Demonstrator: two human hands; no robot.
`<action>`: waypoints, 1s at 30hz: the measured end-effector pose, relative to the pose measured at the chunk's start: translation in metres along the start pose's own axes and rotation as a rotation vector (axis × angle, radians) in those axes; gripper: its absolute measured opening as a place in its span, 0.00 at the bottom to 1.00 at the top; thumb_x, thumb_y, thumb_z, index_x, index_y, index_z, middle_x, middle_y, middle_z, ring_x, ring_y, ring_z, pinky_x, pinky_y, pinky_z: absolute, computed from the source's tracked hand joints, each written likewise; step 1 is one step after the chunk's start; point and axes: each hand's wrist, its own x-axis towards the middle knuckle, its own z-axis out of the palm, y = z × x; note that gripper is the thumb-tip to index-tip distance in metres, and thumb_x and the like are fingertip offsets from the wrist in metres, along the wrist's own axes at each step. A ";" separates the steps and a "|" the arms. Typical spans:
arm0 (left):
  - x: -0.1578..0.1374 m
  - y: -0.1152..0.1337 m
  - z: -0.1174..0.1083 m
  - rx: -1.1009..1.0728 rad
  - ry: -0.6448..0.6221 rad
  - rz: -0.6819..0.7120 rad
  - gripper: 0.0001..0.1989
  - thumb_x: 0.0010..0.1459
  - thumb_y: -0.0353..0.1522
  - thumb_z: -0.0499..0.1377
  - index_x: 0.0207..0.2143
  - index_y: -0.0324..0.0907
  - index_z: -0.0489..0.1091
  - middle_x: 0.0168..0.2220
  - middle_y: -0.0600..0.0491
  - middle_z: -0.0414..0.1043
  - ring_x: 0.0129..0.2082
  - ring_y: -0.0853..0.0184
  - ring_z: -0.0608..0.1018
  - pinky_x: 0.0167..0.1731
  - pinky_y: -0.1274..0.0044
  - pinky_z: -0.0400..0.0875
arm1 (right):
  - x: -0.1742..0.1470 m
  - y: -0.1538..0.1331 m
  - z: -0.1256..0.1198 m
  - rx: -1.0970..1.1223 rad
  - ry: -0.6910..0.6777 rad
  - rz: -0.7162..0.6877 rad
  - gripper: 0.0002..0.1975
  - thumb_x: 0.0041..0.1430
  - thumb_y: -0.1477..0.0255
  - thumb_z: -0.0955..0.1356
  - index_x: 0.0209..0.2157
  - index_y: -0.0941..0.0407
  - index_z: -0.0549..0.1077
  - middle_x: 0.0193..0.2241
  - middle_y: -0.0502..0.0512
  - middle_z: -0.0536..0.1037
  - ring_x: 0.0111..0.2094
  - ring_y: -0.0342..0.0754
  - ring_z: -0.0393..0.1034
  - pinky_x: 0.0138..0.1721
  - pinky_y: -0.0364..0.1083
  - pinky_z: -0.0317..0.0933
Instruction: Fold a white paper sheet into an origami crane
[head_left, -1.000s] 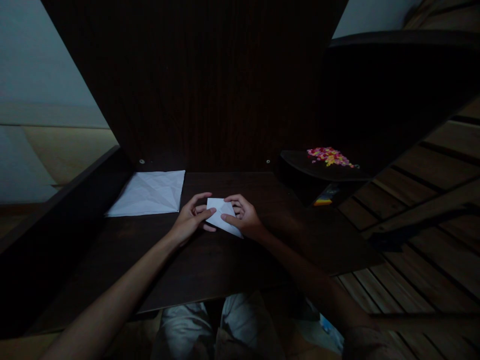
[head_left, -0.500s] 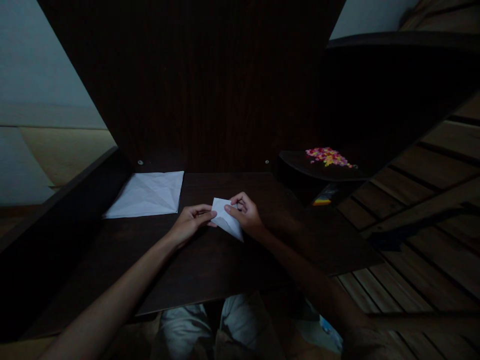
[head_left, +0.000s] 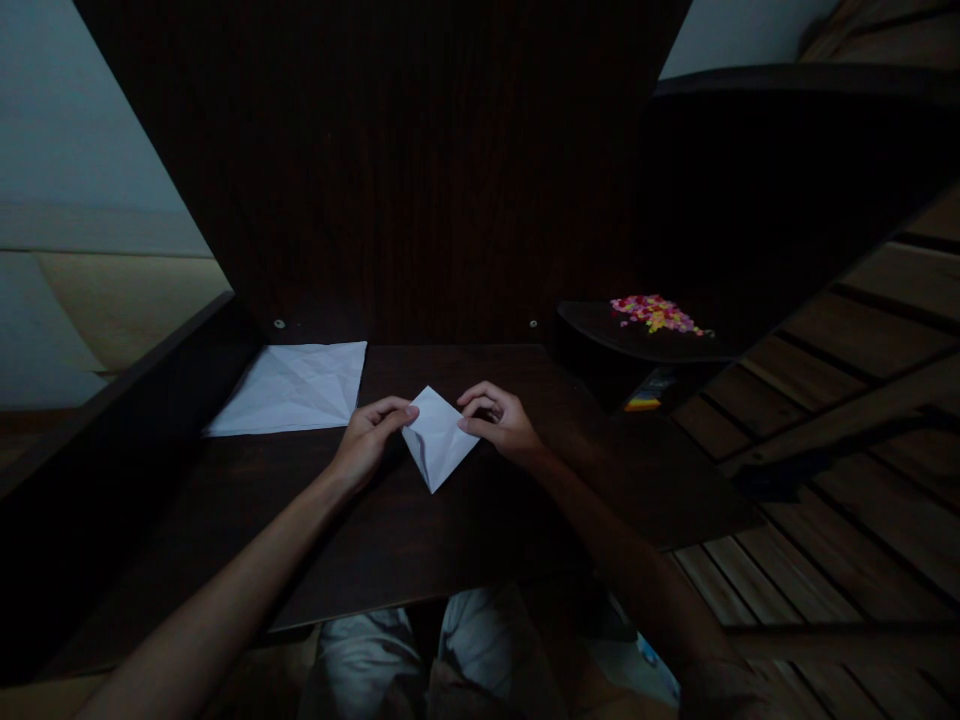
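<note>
A small folded white paper [head_left: 441, 435] lies diamond-shaped in front of me, one corner pointing toward me and a crease showing on its left side. My left hand [head_left: 367, 440] pinches its left edge between thumb and fingers. At the opposite corner, my right hand [head_left: 499, 420] grips the paper with thumb and forefinger, its other fingers curled. Flat on the desk to the left rest larger creased white sheets [head_left: 296, 388], just beyond my left hand.
The dark wooden desk [head_left: 360, 560] has a tall back panel [head_left: 420, 180] and a raised left side board [head_left: 135, 400]. On a low rounded shelf [head_left: 592, 325] at right sits a heap of small pink, red and yellow pieces [head_left: 656, 312]. Slatted wood [head_left: 847, 500] lies farther right.
The folded paper has turned and spread from a narrow, tilted shape into a diamond. My left hand has shifted slightly left, and my right hand now holds the right corner.
</note>
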 end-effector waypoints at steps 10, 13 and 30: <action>-0.009 0.014 -0.005 0.104 -0.239 0.001 0.20 0.44 0.30 0.66 0.40 0.43 0.64 0.27 0.57 0.72 0.27 0.69 0.74 0.26 0.80 0.65 | 0.003 0.006 -0.002 -0.001 0.185 -0.164 0.06 0.45 0.70 0.72 0.24 0.55 0.71 0.24 0.51 0.74 0.29 0.45 0.69 0.33 0.46 0.63; -0.008 0.014 -0.006 0.092 -0.276 0.001 0.25 0.44 0.30 0.66 0.45 0.45 0.61 0.30 0.56 0.72 0.28 0.69 0.75 0.26 0.79 0.66 | 0.003 0.007 -0.004 -0.005 0.204 -0.169 0.06 0.45 0.70 0.72 0.23 0.55 0.71 0.24 0.51 0.75 0.29 0.46 0.70 0.33 0.46 0.64; 0.002 0.013 -0.014 0.292 -0.033 0.036 0.16 0.43 0.38 0.68 0.35 0.39 0.78 0.31 0.48 0.79 0.30 0.64 0.76 0.31 0.75 0.69 | 0.007 0.017 -0.006 0.021 0.020 0.088 0.19 0.37 0.70 0.76 0.35 0.57 0.76 0.34 0.55 0.78 0.34 0.47 0.73 0.35 0.46 0.67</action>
